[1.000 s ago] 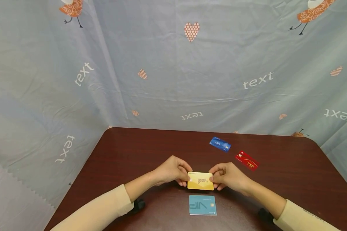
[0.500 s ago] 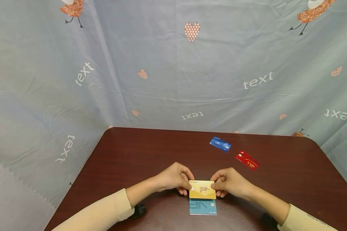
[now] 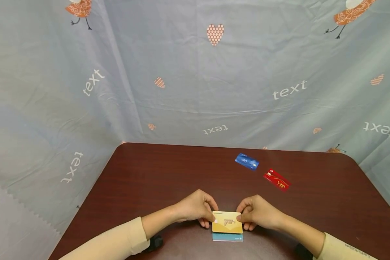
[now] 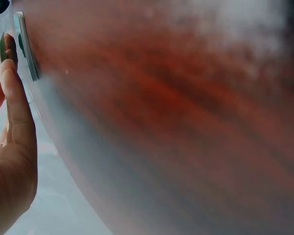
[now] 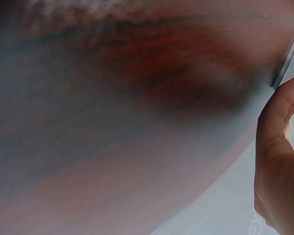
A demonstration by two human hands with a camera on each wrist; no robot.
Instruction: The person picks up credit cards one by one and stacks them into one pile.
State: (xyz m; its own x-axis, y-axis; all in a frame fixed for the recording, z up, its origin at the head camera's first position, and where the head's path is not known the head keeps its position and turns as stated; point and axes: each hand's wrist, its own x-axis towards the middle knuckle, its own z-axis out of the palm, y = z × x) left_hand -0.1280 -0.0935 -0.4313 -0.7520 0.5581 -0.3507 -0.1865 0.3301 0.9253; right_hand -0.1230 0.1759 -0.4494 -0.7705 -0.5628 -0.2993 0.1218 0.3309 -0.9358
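Note:
A yellow card (image 3: 227,223) is pinched at its left edge by my left hand (image 3: 196,208) and at its right edge by my right hand (image 3: 261,213). Beneath it a teal card (image 3: 227,237) lies on the table, only its near strip showing in the head view. From the left wrist, the teal card tops a thin layered stack (image 4: 28,49), and the yellow card (image 4: 3,47) is apart from it, above the tabletop. The right wrist view has my thumb and finger near that stack's edge (image 5: 287,61), with the held card mostly out of frame.
Farther back on the dark red-brown table (image 3: 162,169) lie a blue card (image 3: 247,161) and a red VIP card (image 3: 277,180), both at an angle. Behind the table hangs a pale blue patterned curtain (image 3: 182,108).
Both hands have brought the yellow card toward the near side of the table, from beyond the teal card to over it, covering most of it. The blue and red cards have stayed put.

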